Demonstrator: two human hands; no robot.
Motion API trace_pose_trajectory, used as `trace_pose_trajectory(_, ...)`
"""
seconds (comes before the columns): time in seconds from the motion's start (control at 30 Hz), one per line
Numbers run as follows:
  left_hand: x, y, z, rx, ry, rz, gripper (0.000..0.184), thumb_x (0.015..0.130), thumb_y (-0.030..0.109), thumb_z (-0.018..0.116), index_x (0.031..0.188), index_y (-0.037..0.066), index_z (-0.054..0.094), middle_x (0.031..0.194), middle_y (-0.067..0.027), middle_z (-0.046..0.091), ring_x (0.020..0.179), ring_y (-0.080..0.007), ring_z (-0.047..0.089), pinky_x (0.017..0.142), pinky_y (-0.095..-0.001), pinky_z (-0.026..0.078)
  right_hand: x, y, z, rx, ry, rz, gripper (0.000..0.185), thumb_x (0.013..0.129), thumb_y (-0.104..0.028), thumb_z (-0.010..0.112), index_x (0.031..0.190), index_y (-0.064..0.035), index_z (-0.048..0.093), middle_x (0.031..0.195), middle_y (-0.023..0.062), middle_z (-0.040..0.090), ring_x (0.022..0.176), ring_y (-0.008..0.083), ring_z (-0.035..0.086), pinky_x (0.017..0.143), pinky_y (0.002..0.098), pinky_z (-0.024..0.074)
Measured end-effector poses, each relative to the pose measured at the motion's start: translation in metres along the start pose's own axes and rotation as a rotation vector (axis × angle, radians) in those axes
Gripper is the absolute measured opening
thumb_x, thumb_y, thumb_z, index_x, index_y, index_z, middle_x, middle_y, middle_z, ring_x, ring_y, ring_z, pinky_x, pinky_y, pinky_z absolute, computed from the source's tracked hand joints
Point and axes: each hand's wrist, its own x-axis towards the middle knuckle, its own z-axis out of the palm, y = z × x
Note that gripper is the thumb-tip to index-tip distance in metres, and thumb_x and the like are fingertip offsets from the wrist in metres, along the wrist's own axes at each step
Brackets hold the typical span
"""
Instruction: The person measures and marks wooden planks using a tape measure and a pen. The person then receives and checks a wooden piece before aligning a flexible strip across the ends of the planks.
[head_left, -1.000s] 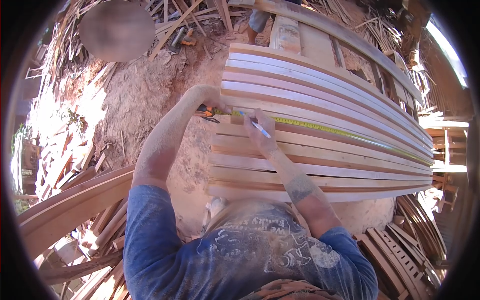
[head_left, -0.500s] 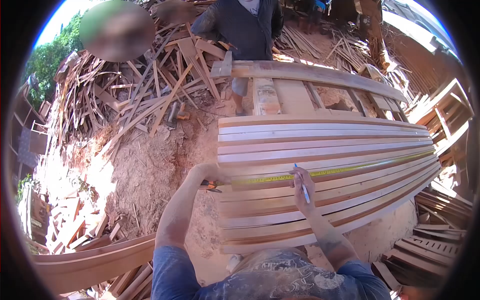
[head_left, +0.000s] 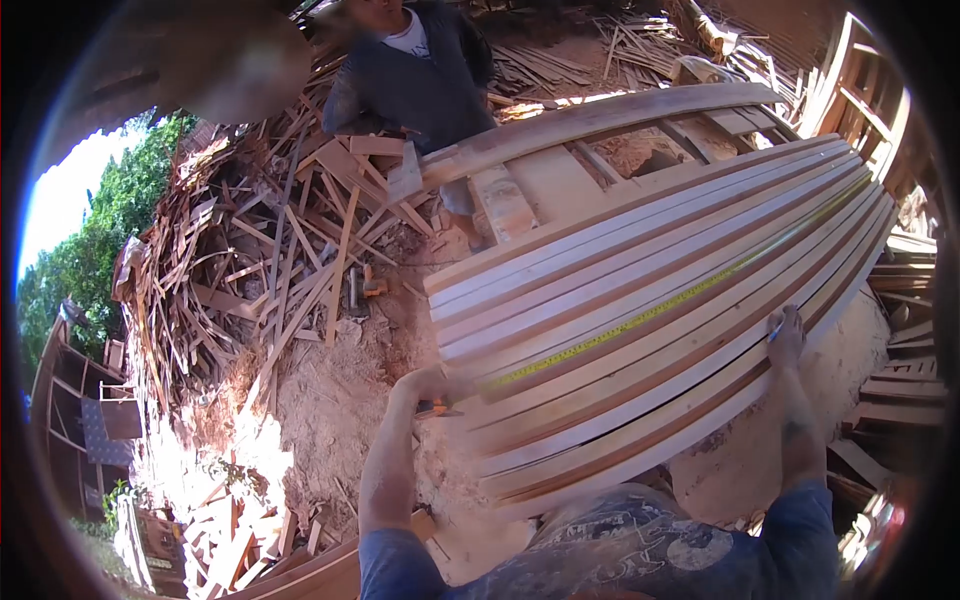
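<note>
Several long wooden boards (head_left: 600, 408) lie side by side in front of me. A yellow tape measure (head_left: 620, 332) stretches lengthwise across them, from their left end toward the far right. My left hand (head_left: 436, 384) is closed at the left end of the boards, around the orange and black tape case (head_left: 438, 408), whose body is partly hidden. Over the boards near my side, farther right, is my right hand (head_left: 788, 338). Its fingers are closed on a blue-and-white pen (head_left: 775, 332), which shows only in part.
Behind the boards, a timber frame (head_left: 600, 125) holds a long plank. Another person (head_left: 415, 80) stands at its left end. Scrap wood (head_left: 240, 240) is heaped at the left, and an orange and grey tool (head_left: 372, 284) lies on the dirt. More stacked wood (head_left: 905, 390) is at the right.
My right hand with the pen has moved right and toward the near boards, away from the tape. My left hand stays at the boards' left end. The whole view has tilted.
</note>
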Motion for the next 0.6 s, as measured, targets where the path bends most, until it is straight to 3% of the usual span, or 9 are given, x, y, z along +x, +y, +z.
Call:
trace_pose_trajectory(0.1, -0.017, 0.025, -0.002, 0.044, -0.009, -0.141, 0.069, 0.068, 0.067, 0.075, 0.087, 0.000, 0.070, 0.069, -0.0051, 0.064, 0.062, -0.0121, 0.059, 0.056, -0.0306, 0.047, 0.001, -0.001, 0.004, 0.020, 0.058, -0.039, 0.035, 0.091, -0.024, 0.059, 0.117, -0.0021, 0.051, 0.115, 0.0190, 0.060, 0.110, 0.0379, 0.056, 0.092, 0.0506, 0.0442)
trace_pose_trajectory(0.3, 0.002, 0.005, -0.002, 0.226, 0.000, -0.035, 0.067, 0.067, 0.067, 0.076, 0.076, 0.001, 0.069, 0.065, -0.0030, 0.062, 0.058, -0.0120, 0.058, 0.054, -0.0306, 0.046, -0.001, -0.013, -0.012, 0.034, 0.071, -0.013, 0.033, 0.091, -0.023, 0.057, 0.115, -0.0004, 0.053, 0.111, 0.0204, 0.062, 0.109, 0.0394, 0.056, 0.091, 0.0500, 0.0454)
trace_pose_trajectory(0.4, -0.004, 0.012, 0.000, 0.125, 0.010, -0.079, 0.067, 0.067, 0.066, 0.076, 0.077, 0.000, 0.069, 0.065, -0.0026, 0.062, 0.059, -0.0113, 0.058, 0.054, -0.0290, 0.045, 0.000, -0.013, -0.009, 0.042, 0.067, -0.017, 0.032, 0.091, -0.022, 0.057, 0.114, -0.0005, 0.053, 0.112, 0.0207, 0.061, 0.109, 0.0395, 0.056, 0.091, 0.0497, 0.0453)
trace_pose_trajectory(0.5, 0.027, -0.031, 0.004, 0.121, 0.049, -0.063, 0.067, 0.068, 0.066, 0.076, 0.077, -0.001, 0.069, 0.064, -0.0026, 0.061, 0.056, -0.0110, 0.057, 0.052, -0.0286, 0.045, 0.001, -0.008, -0.006, 0.047, 0.085, -0.043, 0.032, 0.091, -0.022, 0.056, 0.113, -0.0003, 0.054, 0.112, 0.0208, 0.061, 0.109, 0.0393, 0.056, 0.092, 0.0495, 0.0449)
trace_pose_trajectory(0.6, -0.011, 0.017, 0.001, 0.084, 0.041, -0.098, 0.066, 0.068, 0.065, 0.077, 0.076, 0.000, 0.069, 0.063, -0.0026, 0.061, 0.053, -0.0106, 0.055, 0.050, -0.0284, 0.044, 0.000, -0.009, -0.007, 0.047, 0.086, -0.037, 0.031, 0.091, -0.022, 0.056, 0.112, 0.0001, 0.054, 0.111, 0.0206, 0.061, 0.109, 0.0391, 0.056, 0.092, 0.0494, 0.0447)
